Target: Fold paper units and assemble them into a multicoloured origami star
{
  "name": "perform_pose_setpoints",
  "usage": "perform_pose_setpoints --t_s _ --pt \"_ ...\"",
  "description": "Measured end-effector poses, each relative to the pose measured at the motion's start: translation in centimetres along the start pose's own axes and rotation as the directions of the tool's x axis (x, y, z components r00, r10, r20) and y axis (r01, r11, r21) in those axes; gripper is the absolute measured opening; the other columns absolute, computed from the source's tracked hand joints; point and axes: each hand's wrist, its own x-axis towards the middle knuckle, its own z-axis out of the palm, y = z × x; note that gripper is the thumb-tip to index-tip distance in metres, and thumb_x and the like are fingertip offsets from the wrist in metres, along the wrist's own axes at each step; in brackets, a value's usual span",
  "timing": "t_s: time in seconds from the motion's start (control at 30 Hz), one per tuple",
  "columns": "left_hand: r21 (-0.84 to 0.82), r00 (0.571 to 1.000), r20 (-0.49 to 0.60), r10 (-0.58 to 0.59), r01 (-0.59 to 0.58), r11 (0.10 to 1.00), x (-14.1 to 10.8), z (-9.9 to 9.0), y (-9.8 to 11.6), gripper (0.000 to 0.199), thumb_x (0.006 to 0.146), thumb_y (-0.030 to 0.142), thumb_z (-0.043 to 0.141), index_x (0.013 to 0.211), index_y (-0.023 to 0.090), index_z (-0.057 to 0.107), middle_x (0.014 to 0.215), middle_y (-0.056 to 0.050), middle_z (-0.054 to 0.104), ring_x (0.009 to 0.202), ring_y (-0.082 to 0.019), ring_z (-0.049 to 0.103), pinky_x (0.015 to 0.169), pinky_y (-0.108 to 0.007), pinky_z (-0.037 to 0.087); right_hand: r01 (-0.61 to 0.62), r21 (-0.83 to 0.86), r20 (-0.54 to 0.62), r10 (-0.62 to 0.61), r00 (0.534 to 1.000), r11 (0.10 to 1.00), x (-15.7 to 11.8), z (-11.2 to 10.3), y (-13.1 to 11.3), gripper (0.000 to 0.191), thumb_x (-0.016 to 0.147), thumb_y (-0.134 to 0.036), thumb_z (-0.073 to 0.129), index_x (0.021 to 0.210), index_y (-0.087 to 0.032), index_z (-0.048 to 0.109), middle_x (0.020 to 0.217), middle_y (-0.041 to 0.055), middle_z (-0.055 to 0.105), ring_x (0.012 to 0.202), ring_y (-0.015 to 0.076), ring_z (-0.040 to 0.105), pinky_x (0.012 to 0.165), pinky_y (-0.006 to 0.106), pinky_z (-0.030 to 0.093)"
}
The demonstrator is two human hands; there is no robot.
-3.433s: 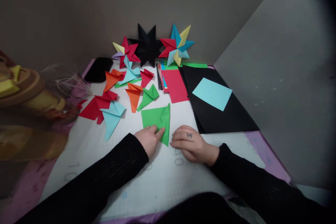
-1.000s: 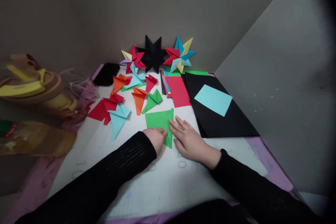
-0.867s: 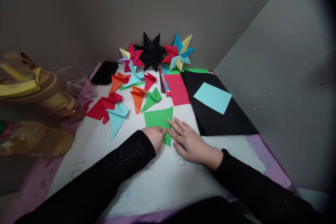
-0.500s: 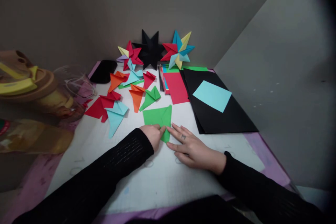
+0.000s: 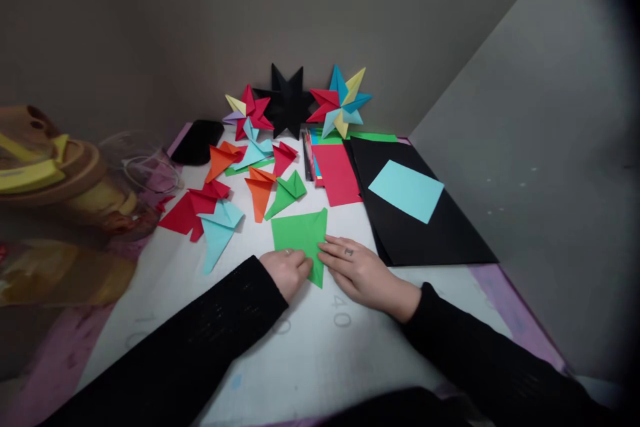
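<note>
A sheet of green paper (image 5: 298, 229) with folded creases lies on the white mat in front of me, its lower end narrowing to a point. My left hand (image 5: 287, 272) is closed at the paper's lower left edge, the fingers curled over it and the thumb hidden. Flat and nearly straight, the fingers of my right hand (image 5: 357, 272) rest with their tips on the paper's right edge. Just beyond the sheet lie a folded green piece (image 5: 287, 193) and a folded orange piece (image 5: 261, 188).
Three paper stars, including a black star (image 5: 287, 100), lean on the wall. A light blue sheet (image 5: 406, 191) lies on black card (image 5: 440, 233) at right. Folded light blue pieces (image 5: 219, 227) and red pieces (image 5: 183, 213), a phone (image 5: 199, 142) and a cup (image 5: 75, 180) are at left.
My left fingers have drawn back slightly from the paper's middle to its lower left. My right hand's fingers have come together along the right edge. The view has tilted a little.
</note>
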Motion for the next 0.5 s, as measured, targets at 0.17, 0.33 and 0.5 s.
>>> perform_pose_setpoints --t_s 0.17,0.33,0.5 --pt "0.002 0.997 -0.049 0.061 -0.061 0.998 -0.2 0.8 0.5 0.035 0.089 0.033 0.046 0.117 0.015 0.056 0.072 -0.006 0.063 0.064 -0.021 0.062 0.05 -0.03 0.042 -0.003 -0.012 0.029 0.003 1.0 1.0 0.2 -0.5 -0.1 0.033 0.085 -0.013 0.046 0.114 -0.015 0.06 0.12 0.0117 0.06 0.12 0.0268 0.046 0.097 0.047 0.043" --pt "-0.036 0.998 -0.025 0.062 -0.063 0.997 -0.5 0.8 1.6 0.043 0.085 0.043 0.052 0.117 0.015 0.057 0.073 -0.006 0.066 0.063 -0.021 0.063 0.049 -0.03 0.042 -0.018 0.005 0.052 0.017 0.999 1.0 0.4 -0.7 0.0 0.033 0.083 -0.013 0.049 0.114 -0.016 0.06 0.121 0.0108 0.06 0.119 0.0274 0.046 0.096 0.048 0.042" --pt "-0.056 0.998 0.011 0.062 -0.061 0.997 -0.9 -0.1 2.6 0.042 0.08 0.041 0.06 0.113 0.016 0.059 0.072 -0.003 0.068 0.06 -0.02 0.063 0.047 -0.03 0.041 -0.025 0.009 0.064 0.024 0.998 1.0 0.3 -0.6 0.2 0.032 0.083 -0.015 0.049 0.114 -0.016 0.06 0.123 0.0096 0.059 0.118 0.0279 0.046 0.096 0.048 0.041"
